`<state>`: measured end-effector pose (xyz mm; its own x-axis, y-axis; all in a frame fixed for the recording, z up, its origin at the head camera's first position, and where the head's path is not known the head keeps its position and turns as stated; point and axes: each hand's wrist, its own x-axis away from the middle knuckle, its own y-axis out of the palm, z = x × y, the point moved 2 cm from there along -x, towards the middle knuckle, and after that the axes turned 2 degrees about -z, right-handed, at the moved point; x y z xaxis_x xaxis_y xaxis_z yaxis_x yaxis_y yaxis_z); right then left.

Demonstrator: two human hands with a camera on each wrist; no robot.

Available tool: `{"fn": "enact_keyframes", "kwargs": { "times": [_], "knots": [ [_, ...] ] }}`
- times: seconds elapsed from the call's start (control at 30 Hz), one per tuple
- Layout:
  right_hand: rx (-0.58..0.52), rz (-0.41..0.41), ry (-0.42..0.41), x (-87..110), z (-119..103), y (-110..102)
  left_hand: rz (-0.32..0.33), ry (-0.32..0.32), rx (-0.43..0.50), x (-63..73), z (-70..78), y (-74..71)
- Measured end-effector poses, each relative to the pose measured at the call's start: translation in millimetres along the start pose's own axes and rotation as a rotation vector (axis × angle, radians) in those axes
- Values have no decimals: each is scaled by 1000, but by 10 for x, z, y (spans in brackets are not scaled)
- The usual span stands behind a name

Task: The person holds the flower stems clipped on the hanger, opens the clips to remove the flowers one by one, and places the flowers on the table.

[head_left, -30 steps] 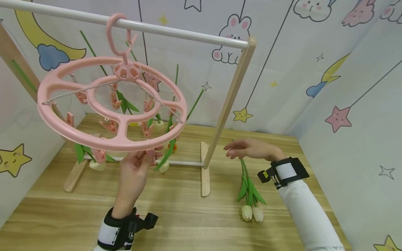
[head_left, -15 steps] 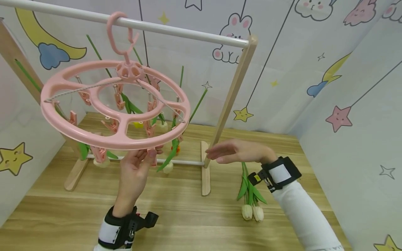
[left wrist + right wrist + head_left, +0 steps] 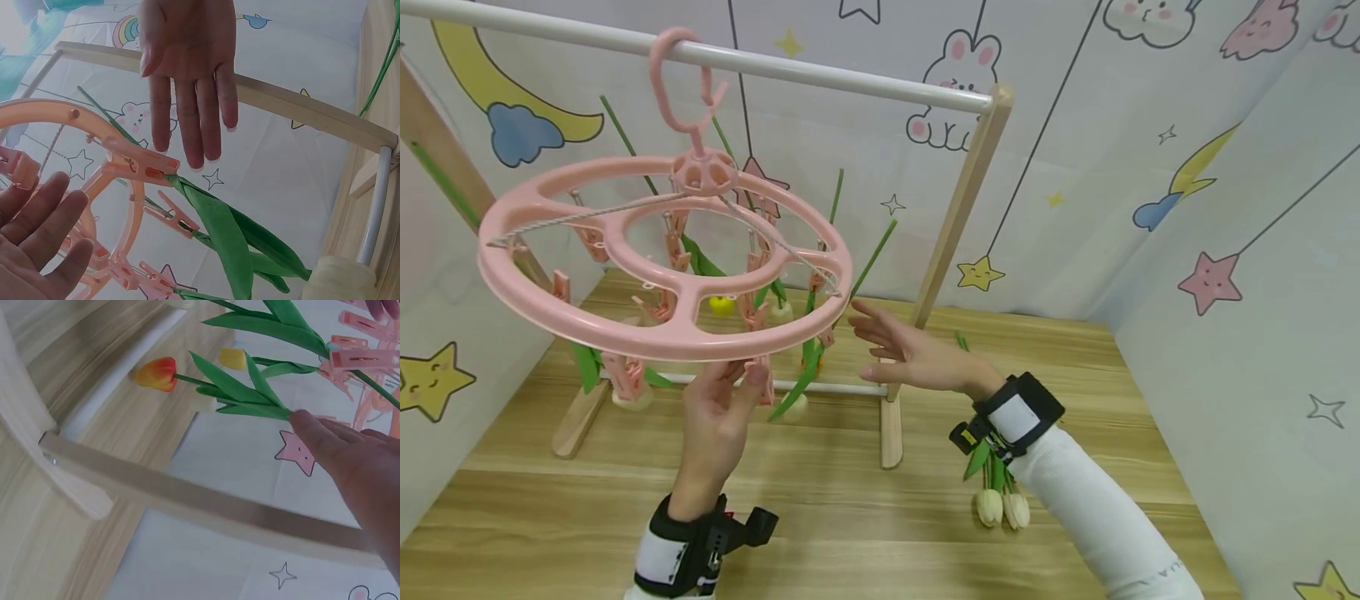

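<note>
A pink round clip hanger (image 3: 685, 342) hangs by its hook from a white bar, with tulips clipped upside down around it. At the hanger's front rim my left hand (image 3: 718, 417) holds a pink clothespin (image 3: 762, 383) between thumb and fingers; the same clothespin (image 3: 19, 169) shows at the edge of the left wrist view. My right hand (image 3: 917, 354) reaches in from the right, fingers extended and holding nothing. In the right wrist view its fingertips overlap the green leaves (image 3: 250, 394) of a clipped tulip. A red-orange tulip (image 3: 156, 374) hangs beyond.
Two white tulips (image 3: 1002, 508) lie on the wooden table (image 3: 850, 525), partly behind my right forearm. The rack's wooden post (image 3: 958, 217) stands close behind my right hand, on a wooden foot (image 3: 891, 429). A lower white bar (image 3: 842, 388) crosses under the hanger.
My right hand has moved left from above the loose tulips to beside the hanger's right rim. My left hand stays at the clothespin while the hanger sways slightly.
</note>
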<state>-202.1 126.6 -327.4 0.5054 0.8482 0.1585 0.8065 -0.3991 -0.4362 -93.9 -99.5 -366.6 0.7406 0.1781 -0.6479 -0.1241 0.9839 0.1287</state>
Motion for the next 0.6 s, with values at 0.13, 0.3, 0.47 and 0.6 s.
{"fn": "enact_keyframes", "kwargs": {
  "times": [0.13,0.3,0.47,0.6],
  "knots": [
    [-45,47,-45,-105,-35,45,-4,18,-9,7,8,-7],
    [-111,91,-136,-240,-82,99,-30,30,4,23,16,-10],
    [-105,150,-155,-262,-114,153,-128,87,81,35,-22,5],
    [-71,169,-144,-251,-121,189,-172,29,16,67,-40,6]
  ]
}}
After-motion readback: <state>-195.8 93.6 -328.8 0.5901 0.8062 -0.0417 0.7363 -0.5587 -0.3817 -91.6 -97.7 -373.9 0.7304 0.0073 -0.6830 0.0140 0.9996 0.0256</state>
